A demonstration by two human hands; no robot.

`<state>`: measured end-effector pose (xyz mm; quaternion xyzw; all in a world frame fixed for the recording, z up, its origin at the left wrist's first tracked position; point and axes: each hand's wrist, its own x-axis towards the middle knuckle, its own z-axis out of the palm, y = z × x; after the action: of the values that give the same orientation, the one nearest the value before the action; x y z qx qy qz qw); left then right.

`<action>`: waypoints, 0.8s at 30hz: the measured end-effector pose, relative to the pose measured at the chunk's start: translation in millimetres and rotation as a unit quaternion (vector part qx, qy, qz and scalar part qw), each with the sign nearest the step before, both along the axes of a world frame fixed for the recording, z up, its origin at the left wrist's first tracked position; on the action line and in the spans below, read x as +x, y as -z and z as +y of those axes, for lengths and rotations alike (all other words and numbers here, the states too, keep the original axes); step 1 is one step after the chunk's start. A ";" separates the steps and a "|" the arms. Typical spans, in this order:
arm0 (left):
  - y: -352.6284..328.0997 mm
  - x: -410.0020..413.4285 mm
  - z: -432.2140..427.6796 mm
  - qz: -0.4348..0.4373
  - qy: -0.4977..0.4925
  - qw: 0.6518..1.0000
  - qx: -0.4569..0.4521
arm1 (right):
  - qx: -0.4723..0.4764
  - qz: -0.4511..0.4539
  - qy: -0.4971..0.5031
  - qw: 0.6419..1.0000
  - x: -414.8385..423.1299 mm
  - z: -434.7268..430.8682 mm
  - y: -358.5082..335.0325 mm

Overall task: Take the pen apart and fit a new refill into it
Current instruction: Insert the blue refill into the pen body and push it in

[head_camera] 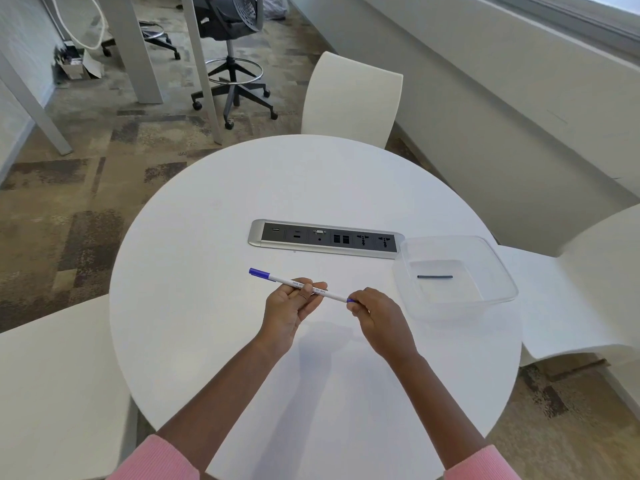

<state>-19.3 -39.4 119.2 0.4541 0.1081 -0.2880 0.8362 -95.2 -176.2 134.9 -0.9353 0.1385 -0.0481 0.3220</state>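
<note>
Above the worktop [214,306], the left hand [289,306] grips the pen [287,281] at its middle; the right hand [377,317] pinches its right end. The refill [435,277] lies in the tub [498,268], right.

Round white table [207,237] in soft daylight, white chairs [349,98] set round it, patchy brown-and-grey carpet [69,209] beyond; a black swivel stool [232,26] stands at the back, a long pale ledge [485,81] runs along the right.
</note>
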 end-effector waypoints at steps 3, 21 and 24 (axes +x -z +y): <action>0.2 -0.8 -0.3 -0.007 0.006 1.000 0.005 | 0.056 0.023 0.010 0.998 0.3 -1.1 -4.0; -2.7 -2.7 2.2 -0.059 0.055 0.997 0.020 | 0.407 0.158 0.035 0.899 0.4 -21.0 -1.9; -1.6 -1.7 1.1 -0.033 0.017 0.999 0.006 | 0.366 0.096 0.049 0.924 -0.8 -12.3 -0.9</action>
<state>-20.9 -38.2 120.8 0.4701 0.0745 -0.2869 0.8313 -96.0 -188.5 135.8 -0.7447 0.2220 0.0799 0.6244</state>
